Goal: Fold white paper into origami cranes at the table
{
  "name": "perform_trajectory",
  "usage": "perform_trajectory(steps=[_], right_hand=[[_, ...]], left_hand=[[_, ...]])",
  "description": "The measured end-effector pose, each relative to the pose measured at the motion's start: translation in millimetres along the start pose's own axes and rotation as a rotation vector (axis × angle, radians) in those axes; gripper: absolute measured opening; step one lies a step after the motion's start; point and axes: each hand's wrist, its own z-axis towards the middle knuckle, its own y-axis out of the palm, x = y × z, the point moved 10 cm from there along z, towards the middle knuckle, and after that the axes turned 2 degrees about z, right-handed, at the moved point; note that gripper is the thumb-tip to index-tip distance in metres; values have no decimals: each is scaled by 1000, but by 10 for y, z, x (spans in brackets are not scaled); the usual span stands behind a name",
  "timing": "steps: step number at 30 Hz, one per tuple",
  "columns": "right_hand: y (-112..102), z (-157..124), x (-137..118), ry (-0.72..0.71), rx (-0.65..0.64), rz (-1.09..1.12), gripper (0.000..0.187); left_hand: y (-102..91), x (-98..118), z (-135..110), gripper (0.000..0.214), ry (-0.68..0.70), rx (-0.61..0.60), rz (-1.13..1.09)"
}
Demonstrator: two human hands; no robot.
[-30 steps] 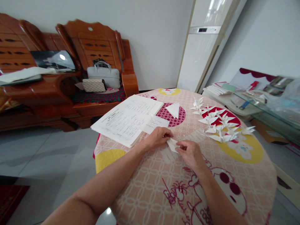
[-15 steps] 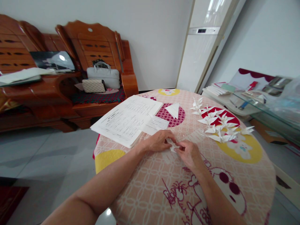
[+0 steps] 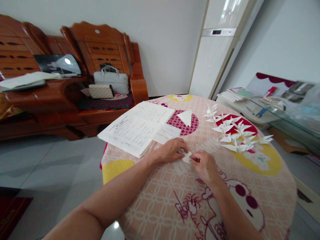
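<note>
A small folded piece of white paper [image 3: 186, 157] lies low over the table between my two hands. My left hand [image 3: 173, 150] curls over its left side, thumb and fingertips on the paper. At its right edge my right hand [image 3: 204, 165] pinches the paper between thumb and bent fingers. Beyond the hands, a folded white paper triangle [image 3: 185, 117] rests on a dark pink spot of the tablecloth. Several white paper cranes [image 3: 236, 128] sit in a cluster to the right. Part of the paper is hidden under my fingers.
An open stack of printed sheets [image 3: 132, 130] lies left of my hands, a smaller printed slip [image 3: 167, 132] on its near corner. The round table has a patterned tablecloth [image 3: 155, 196]. A glass-edged side table [image 3: 272, 115] with clutter stands right; a wooden chair [image 3: 105, 43] stands behind.
My right hand has shifted slightly right and its fingers have drawn together, away from my left fingertips. More of the small paper shows between the hands. The view has moved slightly.
</note>
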Motion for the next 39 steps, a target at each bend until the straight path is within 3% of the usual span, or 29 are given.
perform_trajectory(steps=[16, 27, 35, 39], right_hand=[[89, -116, -355, -290, -69, -97, 27], [123, -131, -349, -329, -99, -81, 28], [176, -123, -327, -307, -135, -118, 27], [191, -118, -322, -302, -158, -109, 27]], left_hand=[[-5, -211, -6, 23, -16, -4, -73], [-148, -397, -44, 17, -26, 23, -196], [-189, -477, -48, 23, -70, 54, -133], [-211, -413, -69, 23, -92, 32, -83]])
